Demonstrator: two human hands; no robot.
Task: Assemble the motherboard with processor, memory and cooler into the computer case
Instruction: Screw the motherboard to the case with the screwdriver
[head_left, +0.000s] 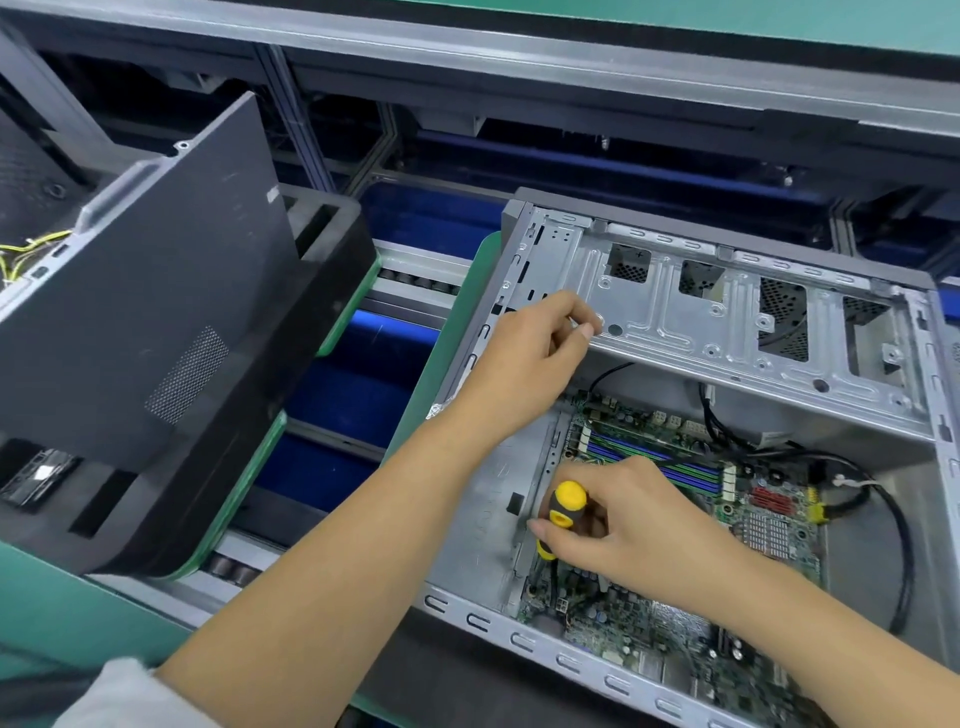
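Right hand (618, 525) clamped round yellow screwdriver (563, 512) over motherboard (758, 519), left hand (540, 345) curled on drive cage (727, 317)

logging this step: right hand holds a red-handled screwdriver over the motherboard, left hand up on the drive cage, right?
One detail is off: the head view shows the screwdriver handle is yellow and black, not red. The right hand does hold it over the motherboard, left hand on the drive cage.

You are in a factory where computers get put together. A green work table (62, 618) runs beside a line of metal rollers (415, 280), and open computer cases (727, 322) sit in a row on it.
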